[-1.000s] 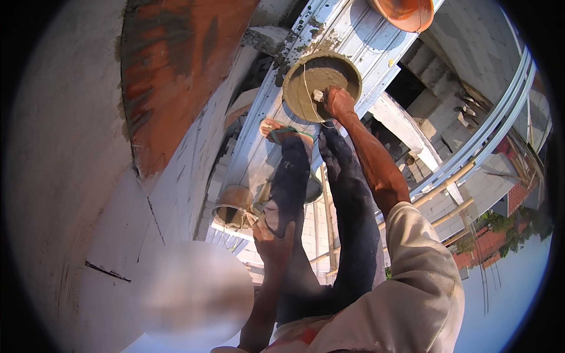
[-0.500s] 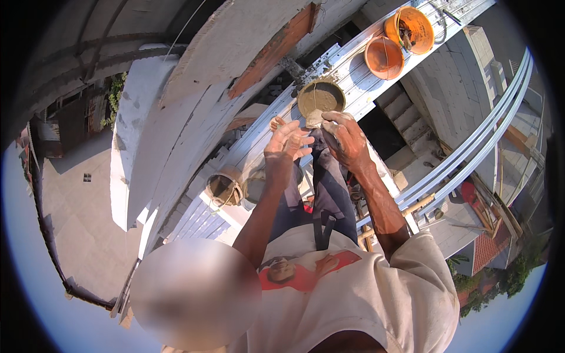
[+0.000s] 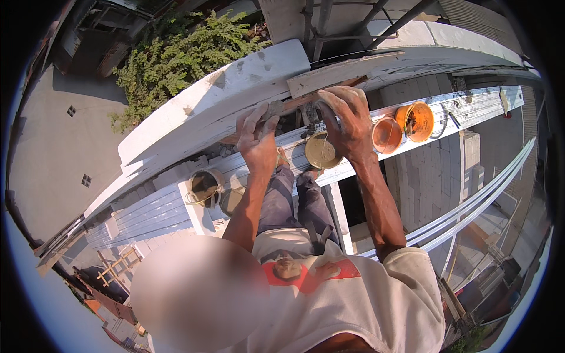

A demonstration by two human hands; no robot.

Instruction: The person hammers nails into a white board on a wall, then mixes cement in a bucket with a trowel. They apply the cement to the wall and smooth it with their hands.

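My left hand (image 3: 257, 141) is raised in front of the white wall, fingers curled. A small grey lump (image 3: 275, 108), like mortar or a block piece, sits between its thumb and fingers. My right hand (image 3: 348, 120) is raised near the end of a wooden board (image 3: 335, 75), fingers bent over and thumb close to their tips. Whatever it may hold is hidden. Dried grey matter coats its fingers. Below and between the hands stands a round basin of wet mortar (image 3: 322, 152), partly covered by the right hand.
I stand on a ribbed metal plank walkway (image 3: 471, 106). Two orange buckets (image 3: 386, 135) stand on it to the right, a grey bucket (image 3: 204, 187) to the left. The white wall (image 3: 235, 85) runs along the far side, with a leafy bush (image 3: 182, 65) beyond. Long metal pipes (image 3: 471, 206) curve at right.
Both hands have moved up and apart, toward the wall. The pale lump that was by the right hand is no longer there; a grey lump now shows in the left hand. The view has turned.
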